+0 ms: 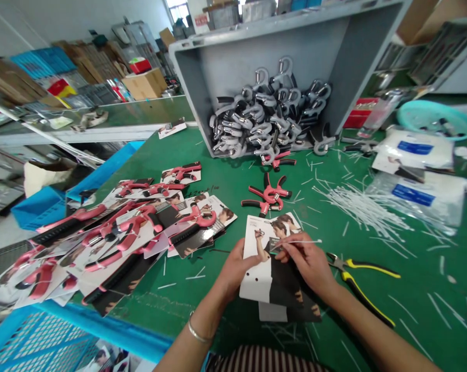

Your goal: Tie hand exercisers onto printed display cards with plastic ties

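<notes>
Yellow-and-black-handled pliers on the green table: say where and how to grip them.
Grip the pliers probably best by both handles, from the right: they lie splayed open toward that side, while the metal jaws point left.

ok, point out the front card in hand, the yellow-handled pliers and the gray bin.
Front card (264,271): head view, white part beside the dark area.
Yellow-handled pliers (353,283): head view, lower handle.
Gray bin (350,64): head view, bare right inner wall.
</notes>
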`<move>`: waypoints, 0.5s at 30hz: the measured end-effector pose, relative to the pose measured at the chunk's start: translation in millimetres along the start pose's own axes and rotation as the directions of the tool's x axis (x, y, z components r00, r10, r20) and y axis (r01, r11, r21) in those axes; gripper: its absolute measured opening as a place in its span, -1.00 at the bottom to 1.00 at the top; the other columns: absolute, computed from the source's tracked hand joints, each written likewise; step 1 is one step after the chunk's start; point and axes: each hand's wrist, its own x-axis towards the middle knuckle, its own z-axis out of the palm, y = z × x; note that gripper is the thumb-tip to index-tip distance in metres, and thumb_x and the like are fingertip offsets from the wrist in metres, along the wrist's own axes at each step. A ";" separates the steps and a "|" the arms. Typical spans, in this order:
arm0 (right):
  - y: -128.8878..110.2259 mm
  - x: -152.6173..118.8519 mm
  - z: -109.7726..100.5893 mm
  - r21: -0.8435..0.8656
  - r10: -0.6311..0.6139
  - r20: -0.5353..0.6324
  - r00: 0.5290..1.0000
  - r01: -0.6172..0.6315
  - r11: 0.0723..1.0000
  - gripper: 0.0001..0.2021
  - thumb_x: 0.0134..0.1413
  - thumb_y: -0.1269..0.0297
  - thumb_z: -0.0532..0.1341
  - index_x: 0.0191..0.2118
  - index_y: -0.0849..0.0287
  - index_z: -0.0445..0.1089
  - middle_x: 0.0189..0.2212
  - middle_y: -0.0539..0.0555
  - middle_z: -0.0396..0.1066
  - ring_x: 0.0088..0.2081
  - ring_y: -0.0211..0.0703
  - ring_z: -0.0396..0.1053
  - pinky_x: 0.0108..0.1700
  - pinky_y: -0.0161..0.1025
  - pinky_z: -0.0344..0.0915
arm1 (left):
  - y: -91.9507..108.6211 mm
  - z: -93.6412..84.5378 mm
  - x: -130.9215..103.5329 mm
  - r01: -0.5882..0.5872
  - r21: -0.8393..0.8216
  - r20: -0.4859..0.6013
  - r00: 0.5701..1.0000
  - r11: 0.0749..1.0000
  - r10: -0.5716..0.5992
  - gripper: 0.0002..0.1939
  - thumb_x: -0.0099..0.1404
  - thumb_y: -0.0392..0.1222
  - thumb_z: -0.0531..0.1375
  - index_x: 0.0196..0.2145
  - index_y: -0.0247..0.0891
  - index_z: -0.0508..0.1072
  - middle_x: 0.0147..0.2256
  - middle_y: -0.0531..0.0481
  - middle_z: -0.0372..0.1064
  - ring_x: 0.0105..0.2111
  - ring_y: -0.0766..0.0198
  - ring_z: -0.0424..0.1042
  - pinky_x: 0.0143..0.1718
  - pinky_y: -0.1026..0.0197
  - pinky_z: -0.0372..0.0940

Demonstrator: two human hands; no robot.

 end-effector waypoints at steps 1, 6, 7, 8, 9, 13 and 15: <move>0.0 -0.7 -0.4 0.001 0.004 -0.008 1.000 -0.004 1.000 -0.80 0.33 0.11 0.10 -0.16 0.13 0.33 -0.42 0.06 0.53 -0.42 -0.16 0.51 -0.29 -0.23 0.44 | 0.4 -0.6 -0.1 -0.001 0.007 -0.004 1.000 1.000 0.001 -0.37 0.08 -0.18 0.37 0.11 -0.20 0.33 -0.27 -0.02 0.51 -0.49 0.33 0.40 -0.49 0.35 0.25; 3.1 -2.6 -2.0 -0.025 0.022 -0.014 1.000 -0.023 0.999 -0.79 0.31 0.08 0.12 -0.17 0.09 0.37 -0.39 0.07 0.52 -0.41 -0.13 0.50 -0.30 -0.21 0.42 | 5.2 0.3 -2.6 0.008 0.031 -0.010 1.000 0.999 -0.008 -0.40 0.08 -0.19 0.35 0.09 -0.23 0.34 -0.29 0.00 0.51 -0.50 0.33 0.40 -0.48 0.35 0.24; 4.4 -2.3 -1.5 -0.025 0.022 -0.013 1.000 -0.022 0.999 -0.79 0.31 0.08 0.13 -0.17 0.08 0.37 -0.37 0.07 0.52 -0.40 -0.12 0.50 -0.30 -0.21 0.42 | 6.1 0.5 -2.6 0.009 0.034 -0.008 1.000 0.999 -0.009 -0.40 0.08 -0.18 0.35 0.08 -0.23 0.35 -0.29 0.00 0.51 -0.49 0.32 0.41 -0.48 0.35 0.24; 5.7 -1.6 -0.6 -0.028 0.019 -0.014 1.000 -0.019 0.999 -0.80 0.30 0.08 0.13 -0.17 0.07 0.38 -0.36 0.07 0.51 -0.39 -0.12 0.50 -0.30 -0.20 0.41 | 7.2 0.2 -2.3 0.007 0.037 -0.008 1.000 0.999 -0.007 -0.41 0.08 -0.18 0.35 0.08 -0.23 0.35 -0.29 0.01 0.51 -0.48 0.31 0.42 -0.47 0.34 0.25; 7.0 -0.6 0.5 -0.037 0.013 -0.012 1.000 -0.014 0.999 -0.80 0.30 0.08 0.13 -0.16 0.07 0.38 -0.34 0.08 0.50 -0.39 -0.11 0.50 -0.29 -0.18 0.41 | 8.7 -0.5 -1.5 0.003 0.040 -0.007 1.000 0.999 -0.003 -0.40 0.06 -0.18 0.36 0.07 -0.22 0.36 -0.28 0.00 0.51 -0.47 0.30 0.42 -0.47 0.34 0.25; 8.7 7.1 8.8 -0.129 -0.082 0.001 0.997 0.081 0.988 -0.85 0.30 0.17 0.14 -0.19 0.06 0.42 -0.26 0.09 0.48 -0.26 -0.06 0.47 -0.12 -0.11 0.34 | 21.0 -7.1 4.1 -0.024 0.014 -0.001 1.000 1.000 0.024 -0.48 0.07 -0.12 0.36 0.00 -0.26 0.44 -0.30 -0.02 0.52 -0.49 0.30 0.42 -0.47 0.32 0.24; 7.7 12.1 14.6 -0.129 -0.128 -0.004 0.992 0.127 0.983 -0.87 0.28 0.20 0.15 -0.22 0.06 0.43 -0.23 0.09 0.47 -0.16 -0.02 0.43 -0.04 -0.10 0.28 | 28.1 -9.9 6.3 -0.091 -0.016 -0.042 0.995 0.996 0.090 -0.62 0.16 -0.03 0.30 -0.12 -0.30 0.50 -0.33 -0.04 0.52 -0.47 0.28 0.42 -0.44 0.30 0.25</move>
